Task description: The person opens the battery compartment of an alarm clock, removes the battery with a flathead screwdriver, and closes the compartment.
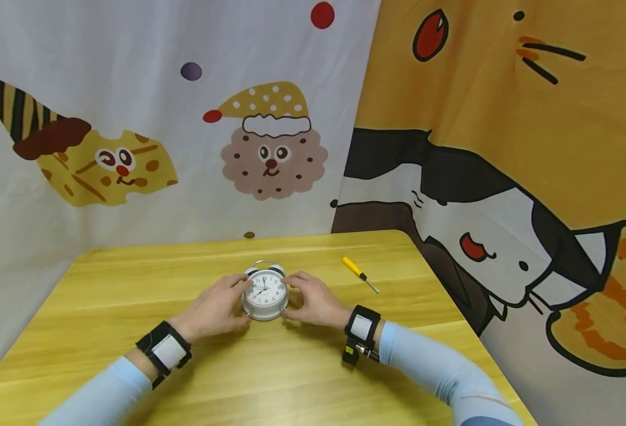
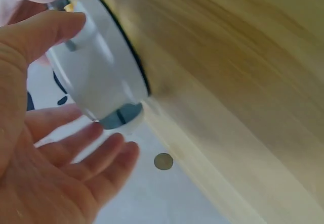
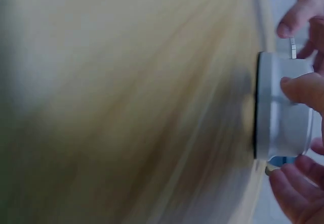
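A white twin-bell alarm clock [image 1: 265,290] lies on its back on the wooden table [image 1: 270,378], dial facing up. My left hand [image 1: 216,306] holds its left side, thumb near one leg and fingers by a bell. In the left wrist view, the left thumb [image 2: 68,26] touches the white casing [image 2: 104,67], while the other fingers reach round toward the blue-grey bell. My right hand [image 1: 315,300] holds the opposite side. In the right wrist view the right thumb [image 3: 298,86] rests on the casing, and the fingers [image 3: 293,183] curl by the bell.
A yellow-handled screwdriver [image 1: 360,274] lies to the right of the clock. Behind the table hangs a cartoon-printed curtain [image 1: 148,225]. Each wrist wears a black strap [image 1: 164,353] with a device. The table's far edge is close behind the clock.
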A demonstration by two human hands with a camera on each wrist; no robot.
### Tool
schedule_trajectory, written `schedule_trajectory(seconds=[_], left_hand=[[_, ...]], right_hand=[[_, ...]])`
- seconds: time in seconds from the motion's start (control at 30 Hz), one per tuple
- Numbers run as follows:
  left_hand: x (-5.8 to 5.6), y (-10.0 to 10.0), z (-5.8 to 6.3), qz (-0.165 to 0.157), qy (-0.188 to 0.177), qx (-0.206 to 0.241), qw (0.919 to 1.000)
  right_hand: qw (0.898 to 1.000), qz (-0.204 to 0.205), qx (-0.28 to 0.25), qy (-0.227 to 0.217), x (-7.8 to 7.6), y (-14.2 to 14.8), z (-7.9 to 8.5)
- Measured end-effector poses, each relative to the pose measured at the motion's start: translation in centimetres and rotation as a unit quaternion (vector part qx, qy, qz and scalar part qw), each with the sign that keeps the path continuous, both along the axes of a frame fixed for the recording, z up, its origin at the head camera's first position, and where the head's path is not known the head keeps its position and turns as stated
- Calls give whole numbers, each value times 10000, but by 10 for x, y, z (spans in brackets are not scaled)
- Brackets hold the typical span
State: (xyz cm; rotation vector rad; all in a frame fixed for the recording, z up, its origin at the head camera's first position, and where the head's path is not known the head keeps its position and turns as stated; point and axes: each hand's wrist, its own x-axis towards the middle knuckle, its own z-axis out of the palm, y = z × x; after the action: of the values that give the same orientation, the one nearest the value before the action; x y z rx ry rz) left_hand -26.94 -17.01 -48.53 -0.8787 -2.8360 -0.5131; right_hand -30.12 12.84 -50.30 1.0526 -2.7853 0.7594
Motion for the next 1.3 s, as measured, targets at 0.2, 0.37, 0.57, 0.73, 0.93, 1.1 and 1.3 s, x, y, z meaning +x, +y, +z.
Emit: schedule_trajectory(seconds=[0.2,0.37,0.57,0.73,0.93,1.1,1.3], left_hand=[[-4,-4,1,-196,192,-159,9995],[-6,-4,-1,-386,275,-273,9985],[-8,-2,-4,-607,267,-306,9973],[-9,-1,-7,-642,413,-339,9965],[-8,-1,-11,-750,734,-404,9937],[-6,-3,-11,-814,699,-380,9935],[-6,-4,-11,-918,452,-221,9945]], right_hand=[[9968,284,376,643,-5,5,-2],[9917,517,590,1016,-10,7,-4],[9804,827,1072,1433,-17,7,-5],[9734,997,1224,1662,-20,6,-5],[9725,1051,1398,1538,-21,4,-3],[9787,1018,1310,1208,-21,3,0],[9859,917,1106,855,-22,3,2]])
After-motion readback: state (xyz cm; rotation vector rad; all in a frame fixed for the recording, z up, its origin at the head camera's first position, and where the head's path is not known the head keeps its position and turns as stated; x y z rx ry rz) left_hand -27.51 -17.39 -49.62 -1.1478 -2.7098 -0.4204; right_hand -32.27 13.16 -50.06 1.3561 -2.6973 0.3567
